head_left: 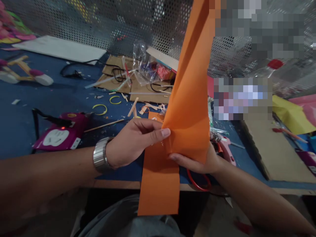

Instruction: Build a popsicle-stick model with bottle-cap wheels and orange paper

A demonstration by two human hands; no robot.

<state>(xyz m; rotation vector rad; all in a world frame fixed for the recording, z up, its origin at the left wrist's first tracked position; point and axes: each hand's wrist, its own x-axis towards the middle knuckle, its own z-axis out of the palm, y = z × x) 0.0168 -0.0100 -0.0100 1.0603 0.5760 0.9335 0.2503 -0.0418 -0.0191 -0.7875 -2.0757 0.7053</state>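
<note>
A large orange paper sheet [191, 115] rises from between my hands, bent and folded over itself, its upper end leaving the top of the view. My left hand [138, 140] pinches its left edge between thumb and fingers. Lower down, my right hand [197, 163] grips the bottom of the sheet from the right, the thumb in front and the other fingers hidden behind. Below hangs an orange paper strip [160, 191] that reaches past the table's front edge; whether it joins the upper sheet is hidden. Red-handled scissors [199, 184] lie partly covered beneath my right hand.
At left sits a purple device [64, 131] with a black cable. A pink glue gun [227, 149] lies right of my right hand, near a cardboard sheet [274, 151]. Sticks, yellow rings and scraps litter the blue table [49, 98] before a perforated metal screen [98, 29].
</note>
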